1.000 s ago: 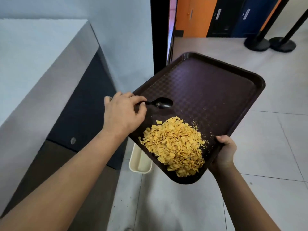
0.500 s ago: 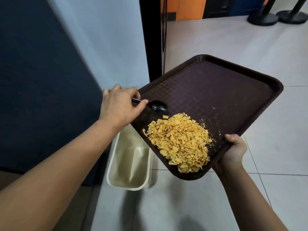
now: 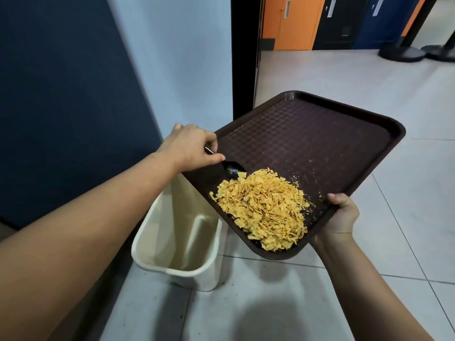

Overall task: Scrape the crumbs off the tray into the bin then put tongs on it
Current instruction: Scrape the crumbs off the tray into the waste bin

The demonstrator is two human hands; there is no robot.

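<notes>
Right now the dark brown rectangular plastic tray [image 3: 320,143] fills the centre and right of the frame, tilted so that its near corner hangs lowest. Beneath its lower left edge, at the bottom centre of the frame, the cream rectangular plastic bin [image 3: 157,252] stands open on the pale tiled floor [image 3: 344,77], against the dark blue wall panel [image 3: 61,94]. On the tray's lower part lies the heap of yellow-orange flaky crumbs [image 3: 263,207], with loose specks scattered above it. My right hand [image 3: 342,215] grips the tray's lower right rim, thumb on top and the other fingers hidden underneath. My left hand [image 3: 189,146], at the tray's left edge, has its fingers pinched round the handle of a small black spoon [image 3: 232,168], whose bowl touches the upper edge of the heap.
</notes>
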